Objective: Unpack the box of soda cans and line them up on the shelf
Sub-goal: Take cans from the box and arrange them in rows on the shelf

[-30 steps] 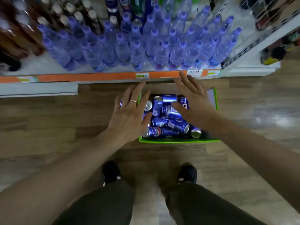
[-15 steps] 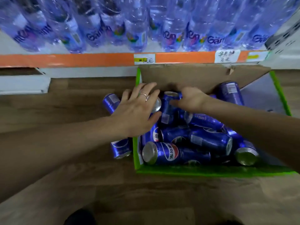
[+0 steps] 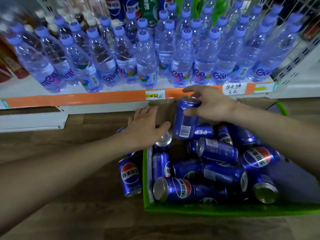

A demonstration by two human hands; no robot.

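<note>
A green-edged cardboard box [image 3: 225, 211] on the wooden floor holds several blue soda cans [image 3: 216, 151] lying on their sides. My right hand [image 3: 211, 103] grips one blue can [image 3: 186, 118] by its top and holds it upright above the box's far side. My left hand [image 3: 147, 125] reaches over the box's left corner with fingers spread, just above a can with a silver top [image 3: 163, 140]; whether it touches that can I cannot tell. Another can [image 3: 130, 175] lies on the floor just outside the box's left wall.
The low shelf [image 3: 86, 99] with an orange price strip runs just beyond the box, packed with clear water bottles [image 3: 147, 63]. Soda bottles [image 3: 114, 7] stand further back. A white shelf base [image 3: 31, 121] juts out at left. Wooden floor lies to the left and in front.
My right hand has closed on a can and lifted it upright out of the pile. My left hand has shifted slightly toward the box's far-left corner. The camera has tilted up toward the shelf.
</note>
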